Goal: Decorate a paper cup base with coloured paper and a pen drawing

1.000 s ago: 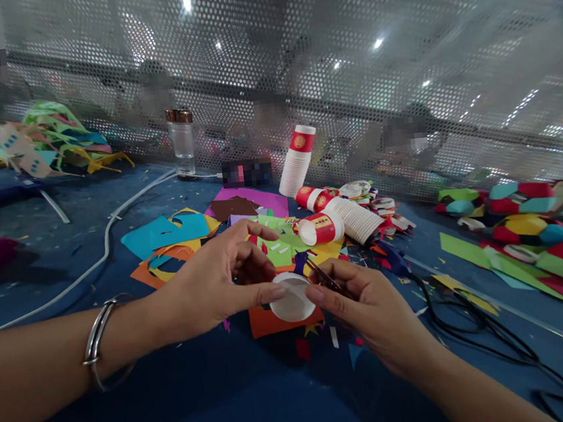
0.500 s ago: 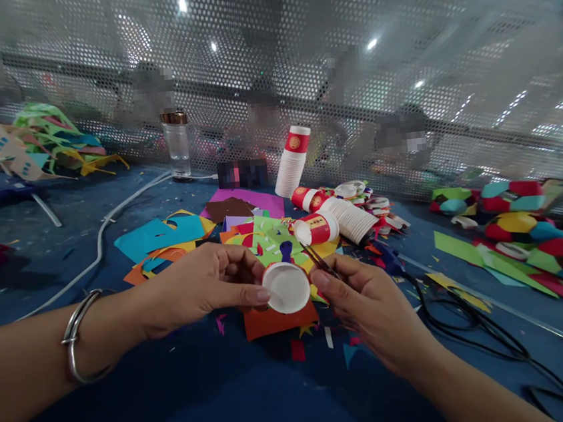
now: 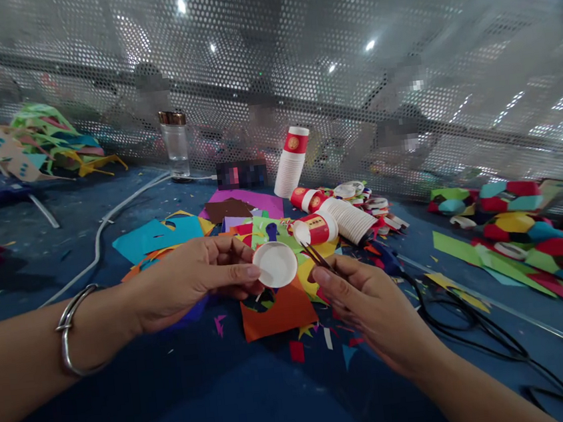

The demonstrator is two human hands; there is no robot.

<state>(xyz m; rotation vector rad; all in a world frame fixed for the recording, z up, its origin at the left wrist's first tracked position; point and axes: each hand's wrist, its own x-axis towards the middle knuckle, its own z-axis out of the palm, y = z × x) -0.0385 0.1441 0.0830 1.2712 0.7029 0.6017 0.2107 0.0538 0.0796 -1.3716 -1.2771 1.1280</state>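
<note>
My left hand [image 3: 217, 268] pinches the shallow white bottom of a paper cup [image 3: 277, 265] between thumb and fingers, its round hollow side facing me. A small dark blue piece [image 3: 272, 231] sticks up past its far rim and looks attached. Thin dark tweezers [image 3: 315, 254] are gripped in my right hand [image 3: 355, 297]. Their tips point up and left, apart from the piece in my left hand. Just behind the tips lies a red and white paper cup [image 3: 317, 227] on its side, with a pale inside. Coloured paper with cut-outs, including an orange sheet [image 3: 279, 313], lies beneath.
Stacked paper cups [image 3: 290, 170] stand tilted at the back, with another stack [image 3: 350, 217] lying down. A glass bottle [image 3: 176, 148] stands by the perforated screen [image 3: 294, 48]. A white cable [image 3: 97, 234] runs left; a black cable [image 3: 467, 326] loops right. Coloured paper shapes [image 3: 518, 213] lie far right.
My left hand has moved slightly up and left with the cup bottom, which is tilted a little differently. The blue piece has moved along with it. My right hand with the tweezers has hardly moved.
</note>
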